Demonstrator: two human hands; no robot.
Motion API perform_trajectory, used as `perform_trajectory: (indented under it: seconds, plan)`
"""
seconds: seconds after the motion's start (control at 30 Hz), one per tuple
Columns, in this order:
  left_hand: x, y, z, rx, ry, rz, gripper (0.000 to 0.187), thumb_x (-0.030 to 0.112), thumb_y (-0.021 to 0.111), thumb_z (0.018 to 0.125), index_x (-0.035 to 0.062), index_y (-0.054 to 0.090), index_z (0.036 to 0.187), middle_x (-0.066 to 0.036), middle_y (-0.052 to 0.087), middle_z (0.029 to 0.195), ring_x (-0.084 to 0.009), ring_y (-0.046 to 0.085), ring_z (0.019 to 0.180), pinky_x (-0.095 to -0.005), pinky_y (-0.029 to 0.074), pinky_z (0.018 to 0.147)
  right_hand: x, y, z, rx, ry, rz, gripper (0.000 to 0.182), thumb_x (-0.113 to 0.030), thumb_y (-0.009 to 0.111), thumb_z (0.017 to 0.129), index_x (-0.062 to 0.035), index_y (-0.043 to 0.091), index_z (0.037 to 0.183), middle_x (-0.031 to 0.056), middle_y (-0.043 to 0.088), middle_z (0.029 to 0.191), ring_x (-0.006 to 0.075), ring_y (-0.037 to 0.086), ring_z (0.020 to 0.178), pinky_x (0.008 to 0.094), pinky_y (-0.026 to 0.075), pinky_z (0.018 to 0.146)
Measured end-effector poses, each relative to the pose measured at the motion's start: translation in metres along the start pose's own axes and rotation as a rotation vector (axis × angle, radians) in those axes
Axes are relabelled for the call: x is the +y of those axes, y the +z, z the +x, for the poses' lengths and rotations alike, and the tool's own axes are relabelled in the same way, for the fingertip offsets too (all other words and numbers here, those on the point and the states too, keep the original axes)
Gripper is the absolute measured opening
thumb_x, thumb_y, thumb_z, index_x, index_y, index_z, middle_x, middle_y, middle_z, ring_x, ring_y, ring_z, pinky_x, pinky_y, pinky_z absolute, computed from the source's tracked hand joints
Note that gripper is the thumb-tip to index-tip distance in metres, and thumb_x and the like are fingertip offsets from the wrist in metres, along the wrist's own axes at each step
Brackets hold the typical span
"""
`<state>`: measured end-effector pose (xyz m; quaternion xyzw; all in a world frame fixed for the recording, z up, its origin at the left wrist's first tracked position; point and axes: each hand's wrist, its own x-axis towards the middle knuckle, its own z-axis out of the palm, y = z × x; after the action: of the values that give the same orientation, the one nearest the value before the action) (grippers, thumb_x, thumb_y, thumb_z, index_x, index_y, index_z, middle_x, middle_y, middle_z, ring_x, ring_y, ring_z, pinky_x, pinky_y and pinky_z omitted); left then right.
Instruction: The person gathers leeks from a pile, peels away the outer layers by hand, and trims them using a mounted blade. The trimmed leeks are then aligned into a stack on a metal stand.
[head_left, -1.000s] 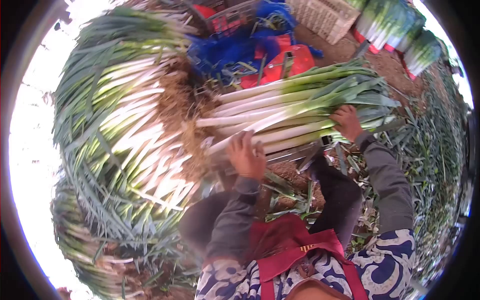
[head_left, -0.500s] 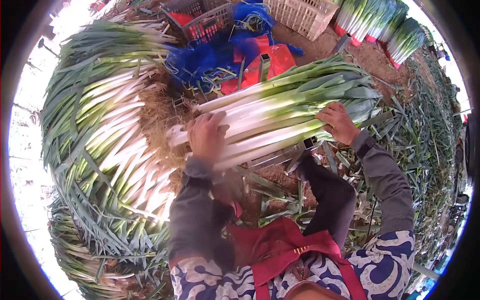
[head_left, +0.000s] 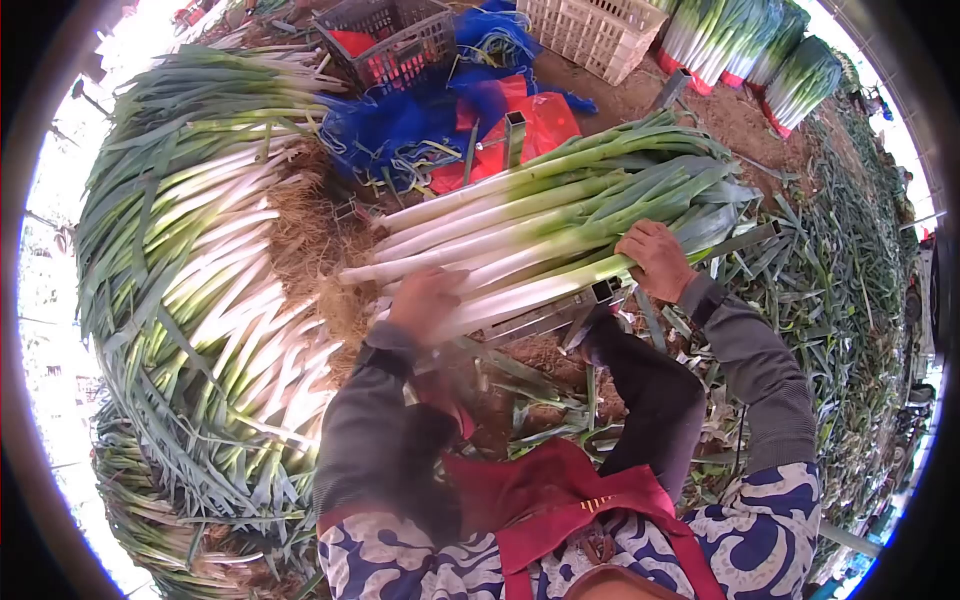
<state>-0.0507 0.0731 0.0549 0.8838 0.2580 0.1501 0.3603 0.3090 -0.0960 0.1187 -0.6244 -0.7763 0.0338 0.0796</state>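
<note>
Long leeks (head_left: 520, 235) with white stems and green tops lie side by side on a metal rack (head_left: 530, 325) in front of me. My left hand (head_left: 425, 303), a little blurred, curls over the white stem of the nearest leek close to the root end. Around the green part of that same leek, the fingers of my right hand (head_left: 655, 258) are closed. Brown roots (head_left: 345, 305) of the bundle point left, and the leaf tops fan out to the right.
A large heap of leeks (head_left: 200, 290) fills the left side. Behind the rack lie blue netting (head_left: 370, 140), red plastic (head_left: 550, 122), a dark crate (head_left: 395, 50) and a beige crate (head_left: 590, 40). Upright metal posts (head_left: 515, 135) rise beside the bundle. Tied leek bundles (head_left: 800, 85) stand back right; leaf scraps (head_left: 840, 260) cover the ground.
My left hand has shifted down across the white stems toward the near edge of the bundle. The leeks lie more spread apart. My right hand stays at the green part.
</note>
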Motion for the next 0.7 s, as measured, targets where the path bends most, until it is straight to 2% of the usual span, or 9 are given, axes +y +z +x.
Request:
perform_trajectory:
  seconds: [0.1,0.2,0.3,0.4,0.5,0.53,0.6,0.67,0.7]
  plan:
    - [-0.007,-0.003,0.008,-0.242,-0.149,0.08,0.047,0.014,0.065,0.075,0.011,0.058,0.121,-0.021,0.062,0.098,-0.0356,0.058,0.093,-0.0386,0.044,0.084,-0.008,0.007,0.007,0.037,0.041,-0.012,0.036,-0.004,0.066,0.056,-0.0077,0.061,0.092,0.0065,0.056,0.111,0.0278,0.048,0.11,0.0395,0.038,0.09]
    - [0.009,-0.019,-0.001,-0.343,-0.235,-0.027,0.048,0.018,0.062,0.08,0.011,0.054,0.126,-0.022,0.062,0.102,-0.0335,0.059,0.097,-0.0367,0.044,0.085,-0.012,-0.007,0.012,0.072,0.037,0.02,0.029,-0.002,0.062,0.057,-0.005,0.063,0.087,0.0099,0.05,0.13,0.0295,0.043,0.123,0.0417,0.036,0.098]
    - [-0.003,-0.019,-0.009,-0.264,-0.17,0.004,0.047,0.016,0.062,0.081,0.012,0.054,0.127,-0.02,0.062,0.104,-0.0292,0.06,0.099,-0.0333,0.043,0.089,-0.006,-0.017,0.01,0.032,0.031,0.049,0.036,0.0,0.065,0.054,-0.0043,0.061,0.089,0.0133,0.056,0.122,0.0344,0.05,0.114,0.0425,0.039,0.095]
    - [-0.013,-0.019,0.001,-0.106,-0.111,-0.145,0.046,0.013,0.063,0.081,0.011,0.055,0.126,-0.018,0.063,0.108,-0.0254,0.059,0.102,-0.0306,0.042,0.092,0.016,-0.038,0.009,-0.014,0.001,0.139,0.035,0.001,0.065,0.058,-0.0043,0.062,0.092,0.0144,0.062,0.11,0.034,0.057,0.103,0.0409,0.044,0.089]
    - [-0.027,-0.019,0.006,-0.172,-0.341,-0.076,0.043,0.013,0.064,0.079,0.0132,0.059,0.122,-0.018,0.065,0.103,-0.0291,0.063,0.093,-0.0356,0.048,0.084,0.032,-0.078,-0.003,-0.009,0.068,0.057,0.034,0.005,0.063,0.059,-0.0036,0.061,0.091,0.0137,0.063,0.102,0.0335,0.058,0.099,0.0395,0.045,0.086]
    - [-0.03,-0.018,0.006,-0.142,-0.308,-0.084,0.04,0.015,0.066,0.079,0.0102,0.061,0.119,-0.016,0.065,0.102,-0.0272,0.064,0.089,-0.0355,0.048,0.082,0.045,-0.084,-0.009,0.018,0.083,0.047,0.036,0.006,0.062,0.058,-0.0037,0.06,0.092,0.0142,0.062,0.099,0.0341,0.058,0.098,0.0399,0.045,0.085]
    - [-0.029,-0.019,0.001,-0.07,-0.323,-0.408,0.035,0.016,0.064,0.08,0.0094,0.062,0.115,-0.015,0.065,0.1,-0.027,0.064,0.089,-0.0359,0.049,0.081,0.07,-0.094,-0.021,0.064,0.122,0.024,0.039,0.008,0.061,0.057,-0.0039,0.06,0.094,0.0152,0.061,0.093,0.0352,0.057,0.096,0.0407,0.045,0.084]
    - [-0.028,-0.016,-0.01,0.012,-0.273,-0.346,0.032,0.015,0.062,0.081,0.0094,0.063,0.112,-0.015,0.065,0.098,-0.0273,0.063,0.089,-0.0367,0.049,0.079,0.084,-0.095,-0.025,0.06,0.206,0.073,0.039,0.009,0.06,0.058,-0.0034,0.06,0.095,0.0149,0.061,0.094,0.0357,0.056,0.097,0.0398,0.045,0.084]
    - [-0.031,-0.015,-0.017,0.06,-0.207,-0.116,0.031,0.014,0.06,0.082,0.0099,0.063,0.112,-0.015,0.065,0.096,-0.0277,0.063,0.089,-0.0372,0.049,0.078,0.09,-0.095,-0.025,0.066,0.248,0.094,0.039,0.009,0.06,0.058,-0.0031,0.059,0.095,0.0148,0.061,0.094,0.036,0.056,0.097,0.0393,0.045,0.084]
